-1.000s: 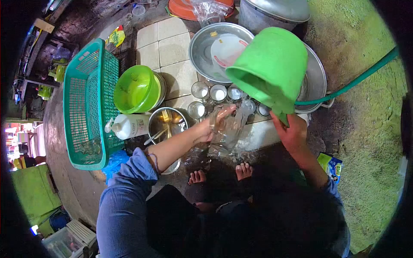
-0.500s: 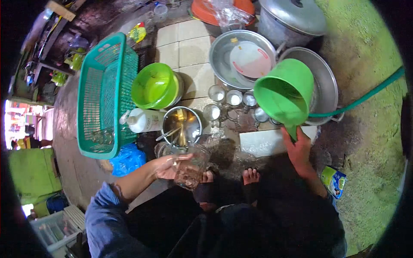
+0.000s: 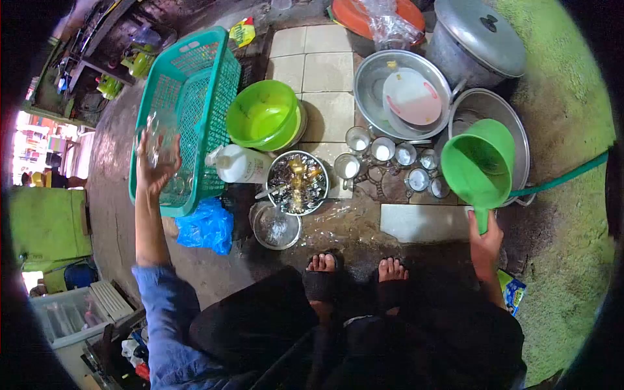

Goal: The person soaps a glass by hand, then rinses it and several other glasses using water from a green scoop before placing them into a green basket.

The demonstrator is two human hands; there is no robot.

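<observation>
Glass (image 3: 158, 133) sits in the left hand (image 3: 155, 166), fingers wrapped round it, over the teal basket (image 3: 195, 97) at far left. Right hand (image 3: 484, 237) grips the green scoop (image 3: 478, 162) handle, near the basin (image 3: 513, 123).

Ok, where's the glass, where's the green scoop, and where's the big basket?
glass (image 3: 156, 133), head view, on its clear side, held by the left hand (image 3: 156, 170).
green scoop (image 3: 476, 162), head view, inside its bowl, handle in the right hand (image 3: 484, 239).
basket (image 3: 221, 97), head view, on its right wall.
</observation>
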